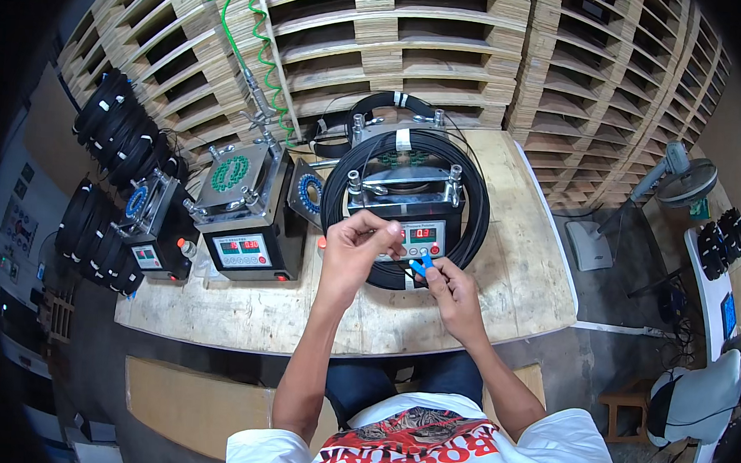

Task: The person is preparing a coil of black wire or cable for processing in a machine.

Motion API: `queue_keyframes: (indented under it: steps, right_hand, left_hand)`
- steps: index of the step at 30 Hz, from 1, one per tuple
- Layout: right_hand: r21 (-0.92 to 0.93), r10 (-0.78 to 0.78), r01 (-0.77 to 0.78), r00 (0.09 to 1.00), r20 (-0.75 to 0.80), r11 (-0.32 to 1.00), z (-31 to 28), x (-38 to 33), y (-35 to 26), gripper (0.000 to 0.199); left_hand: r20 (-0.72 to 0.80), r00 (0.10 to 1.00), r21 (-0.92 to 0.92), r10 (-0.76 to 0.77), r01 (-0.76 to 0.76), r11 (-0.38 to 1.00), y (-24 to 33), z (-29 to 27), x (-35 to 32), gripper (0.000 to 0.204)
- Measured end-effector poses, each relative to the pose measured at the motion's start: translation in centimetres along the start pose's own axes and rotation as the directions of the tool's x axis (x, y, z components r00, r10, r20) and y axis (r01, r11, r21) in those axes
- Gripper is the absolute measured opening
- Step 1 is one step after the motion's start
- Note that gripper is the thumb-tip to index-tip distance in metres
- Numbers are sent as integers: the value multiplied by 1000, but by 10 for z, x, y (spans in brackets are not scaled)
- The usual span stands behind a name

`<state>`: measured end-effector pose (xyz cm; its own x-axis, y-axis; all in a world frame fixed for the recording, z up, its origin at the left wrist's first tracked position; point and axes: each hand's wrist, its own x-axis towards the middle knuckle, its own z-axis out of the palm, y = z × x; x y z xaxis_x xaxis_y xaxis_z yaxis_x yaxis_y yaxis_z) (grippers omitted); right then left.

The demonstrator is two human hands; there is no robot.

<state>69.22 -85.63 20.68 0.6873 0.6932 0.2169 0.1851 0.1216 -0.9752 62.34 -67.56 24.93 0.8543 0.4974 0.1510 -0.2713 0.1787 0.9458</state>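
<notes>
Over the front of a large black cable coil (pixel 478 205), both my hands meet in mid-air. My right hand (pixel 455 296) pinches a small blue connector-like piece (pixel 421 265) between thumb and fingers. My left hand (pixel 360 246), just left of it, has thumb and fingertips brought together; what lies between them is too small to make out. The coil, bound with white tape (pixel 403 139), leans upright against a machine with a metal top and clamp posts (pixel 405 201). Its red digital display (pixel 423 234) shows through the ring, partly behind my fingers.
Two similar machines, a middle one (pixel 244 252) with a green disc and a smaller one (pixel 145 258), stand left on the wooden table (pixel 500 318). Beside them is a small bottle (pixel 187 247). Black coils (pixel 112 130) hang far left. Stacked pallets (pixel 447 47) rise behind; a fan (pixel 686 181) stands right.
</notes>
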Motion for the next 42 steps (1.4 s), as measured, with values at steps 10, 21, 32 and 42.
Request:
queue_keyframes:
  steps: [10, 21, 32, 42]
  right_hand:
    - [50, -66, 64, 997, 29, 997, -4, 0, -4, 31]
    - [107, -37, 36, 999, 10, 994, 4, -4, -17, 29]
    - [204, -28, 22, 999, 26, 979, -6, -6, -3, 29]
    - [130, 48, -51, 999, 22, 990, -9, 0, 19, 28]
  left_hand:
    - [374, 920, 299, -117, 0, 954, 24, 4, 5, 19]
    - [369, 925, 361, -88, -56, 931, 30, 8, 6, 16]
    - [80, 997, 189, -22, 6, 982, -4, -30, -17, 14]
    - [-482, 864, 279, 147, -8, 960, -18, -247, -52, 16]
